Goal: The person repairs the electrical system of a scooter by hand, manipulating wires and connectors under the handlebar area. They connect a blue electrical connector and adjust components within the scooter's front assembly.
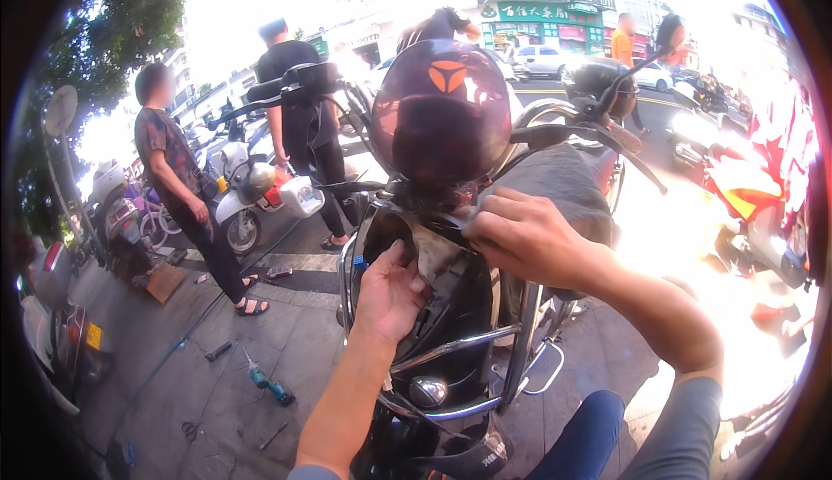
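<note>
Right in front of me stands an electric scooter with a glossy dark red round front cowl [444, 107] and a chrome guard bar [464, 343]. Below the cowl its body is uncovered, showing a dark cavity and a greyish inner panel [442, 259]. My left hand [388, 296] reaches into this cavity, palm up, fingers curled and thumb raised; whatever it holds is hidden. A small blue connector [360, 262] sits just left of it. My right hand [524, 233] is closed in a pinch under the cowl, beside thin pale wiring; the pinched piece is too small to name.
On the pavement at left lie a teal power drill [270, 386], a black tool handle [218, 352] and scissors [190, 431]. Two people stand beyond, near a white scooter [247, 198]. A brake lever [646, 171] juts out at right. More scooters are parked on both sides.
</note>
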`<state>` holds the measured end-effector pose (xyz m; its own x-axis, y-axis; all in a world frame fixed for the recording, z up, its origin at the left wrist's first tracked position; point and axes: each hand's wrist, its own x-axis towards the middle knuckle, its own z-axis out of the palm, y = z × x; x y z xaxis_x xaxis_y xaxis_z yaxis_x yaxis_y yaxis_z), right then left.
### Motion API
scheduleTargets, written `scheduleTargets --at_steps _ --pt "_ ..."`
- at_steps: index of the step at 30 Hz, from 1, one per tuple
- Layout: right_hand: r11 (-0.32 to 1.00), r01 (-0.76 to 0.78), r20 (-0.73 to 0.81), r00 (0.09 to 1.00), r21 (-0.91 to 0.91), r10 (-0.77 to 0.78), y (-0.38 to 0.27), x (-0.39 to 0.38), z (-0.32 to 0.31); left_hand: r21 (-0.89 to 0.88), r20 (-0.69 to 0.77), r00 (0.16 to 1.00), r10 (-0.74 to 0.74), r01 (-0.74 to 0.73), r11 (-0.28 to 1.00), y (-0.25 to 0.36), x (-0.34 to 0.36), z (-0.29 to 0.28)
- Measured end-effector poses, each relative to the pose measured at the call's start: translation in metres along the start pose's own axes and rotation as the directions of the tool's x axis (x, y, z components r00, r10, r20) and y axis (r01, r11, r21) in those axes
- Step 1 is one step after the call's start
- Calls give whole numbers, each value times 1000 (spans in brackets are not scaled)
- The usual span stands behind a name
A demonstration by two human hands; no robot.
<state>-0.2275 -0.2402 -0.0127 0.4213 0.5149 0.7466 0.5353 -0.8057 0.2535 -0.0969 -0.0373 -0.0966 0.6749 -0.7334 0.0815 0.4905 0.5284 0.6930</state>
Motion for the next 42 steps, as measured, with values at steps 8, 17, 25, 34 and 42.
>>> scheduleTargets --at_steps 8,17,25,34,42 --pt "998 -60 -4 998 2 60 -13 -4 0 -130 -50 998 -39 32 991 1 18 3" --pt "992 -125 7 992 -15 125 -25 -11 -9 -109 -94 993 -68 58 992 3 20 27" --pt "969 -82 -163 986 -232 44 -49 -16 21 -195 31 998 -49 54 979 -3 34 -3" --pt "929 -303 -368 905 -210 212 -73 -18 41 -258 0 998 -60 58 964 -9 40 -6" --pt "866 -478 -422 761 149 493 -78 -14 33 -307 11 998 -68 68 949 -8 27 -1"
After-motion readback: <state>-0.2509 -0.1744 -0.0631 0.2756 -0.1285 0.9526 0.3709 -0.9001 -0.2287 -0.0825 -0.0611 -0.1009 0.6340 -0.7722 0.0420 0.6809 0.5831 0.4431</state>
